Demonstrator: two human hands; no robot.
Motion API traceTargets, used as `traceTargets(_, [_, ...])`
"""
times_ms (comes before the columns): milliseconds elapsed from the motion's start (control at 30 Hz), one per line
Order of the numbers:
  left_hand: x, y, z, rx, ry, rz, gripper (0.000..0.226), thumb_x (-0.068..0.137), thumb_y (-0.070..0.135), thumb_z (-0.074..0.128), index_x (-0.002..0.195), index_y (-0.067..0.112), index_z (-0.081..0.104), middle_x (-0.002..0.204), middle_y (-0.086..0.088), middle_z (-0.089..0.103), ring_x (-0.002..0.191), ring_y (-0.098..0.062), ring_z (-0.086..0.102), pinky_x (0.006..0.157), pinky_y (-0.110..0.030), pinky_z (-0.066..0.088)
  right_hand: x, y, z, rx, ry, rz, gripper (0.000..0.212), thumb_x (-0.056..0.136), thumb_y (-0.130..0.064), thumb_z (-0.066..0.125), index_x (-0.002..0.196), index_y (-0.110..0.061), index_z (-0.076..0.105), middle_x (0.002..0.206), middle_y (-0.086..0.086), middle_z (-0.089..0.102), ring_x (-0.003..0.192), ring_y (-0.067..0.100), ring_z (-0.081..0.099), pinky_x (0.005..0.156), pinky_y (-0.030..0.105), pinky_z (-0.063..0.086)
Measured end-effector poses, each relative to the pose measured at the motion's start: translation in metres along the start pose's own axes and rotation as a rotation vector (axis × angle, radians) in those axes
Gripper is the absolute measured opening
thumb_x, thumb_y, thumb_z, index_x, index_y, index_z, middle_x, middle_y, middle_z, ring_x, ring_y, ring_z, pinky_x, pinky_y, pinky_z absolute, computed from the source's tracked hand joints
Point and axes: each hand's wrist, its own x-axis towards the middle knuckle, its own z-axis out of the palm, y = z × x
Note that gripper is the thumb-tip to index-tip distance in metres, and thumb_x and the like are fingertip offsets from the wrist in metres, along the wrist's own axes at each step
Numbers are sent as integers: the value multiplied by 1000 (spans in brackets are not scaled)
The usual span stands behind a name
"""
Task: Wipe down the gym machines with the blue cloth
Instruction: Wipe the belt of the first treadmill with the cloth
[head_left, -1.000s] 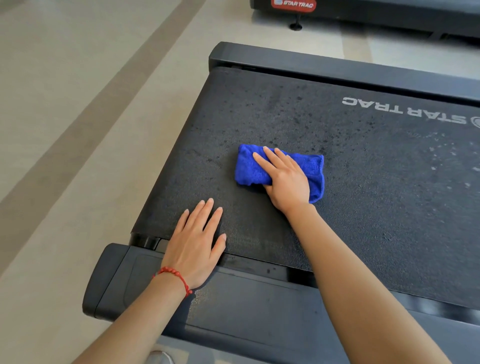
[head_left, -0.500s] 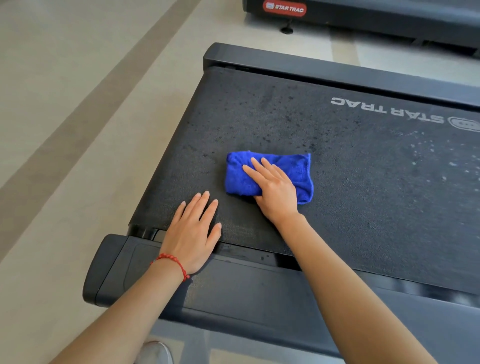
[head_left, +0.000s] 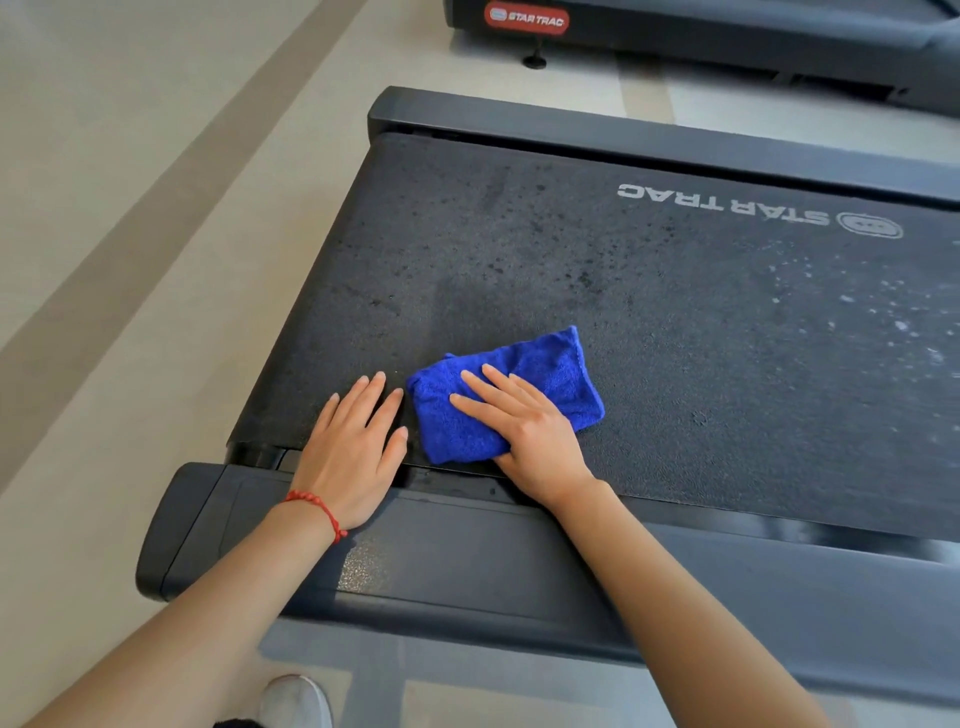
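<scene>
My right hand (head_left: 524, 431) presses flat, fingers spread, on the blue cloth (head_left: 506, 395). My left hand (head_left: 353, 447) lies open just beside it. The unwiped treadmill belt (head_left: 727, 338) stretches away rightward.

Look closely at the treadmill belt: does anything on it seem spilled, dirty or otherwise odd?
Yes. Pale specks are scattered over the right part of the treadmill belt, like droplets or residue, well away from the blue cloth under the right hand. Dark spots also mottle the belt's middle. No damage is visible.
</scene>
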Motion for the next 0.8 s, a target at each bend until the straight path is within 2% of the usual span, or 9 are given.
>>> traceTargets(167, [0, 1, 0, -1, -16, -12, 68, 89, 43, 15, 134, 3, 47, 144, -16, 38, 135, -32, 32, 108, -48, 22, -16, 6, -6, 23, 1, -33, 61, 64, 2, 54, 120, -21, 61, 131, 1, 55, 125, 21, 47, 109, 26, 22])
traceTargets(333, [3, 11, -1, -17, -8, -3, 67, 89, 41, 15, 133, 3, 49, 143, -16, 40, 133, -32, 34, 107, -49, 24, -21, 14, -10, -1, -28, -46, 69, 61, 7, 66, 122, -23, 60, 134, -2, 53, 127, 21, 46, 109, 31, 26])
traceTargets(533, [5, 35, 8, -18, -33, 66, 64, 90, 39, 17, 133, 3, 49, 142, -15, 41, 133, -31, 35, 107, -47, 23, -39, 29, -23, -43, -4, 78, 63, 64, -1, 43, 120, -22, 62, 133, -1, 54, 127, 22, 46, 109, 29, 23])
traceTargets(700, [13, 50, 12, -20, -41, 80, 66, 90, 40, 16, 134, 4, 48, 144, -13, 39, 134, -29, 33, 108, -47, 22, -72, 49, -48, -55, 48, 232, 62, 65, 3, 55, 122, -22, 60, 135, -1, 52, 130, 19, 36, 108, 41, 25])
traceTargets(800, [20, 63, 15, -17, -44, 107, 61, 90, 37, 21, 129, 1, 52, 139, -16, 45, 129, -33, 40, 103, -50, 29, -73, 50, -47, -91, 73, 232, 65, 61, 7, 68, 120, -20, 61, 132, 3, 54, 127, 27, 43, 106, 45, 22])
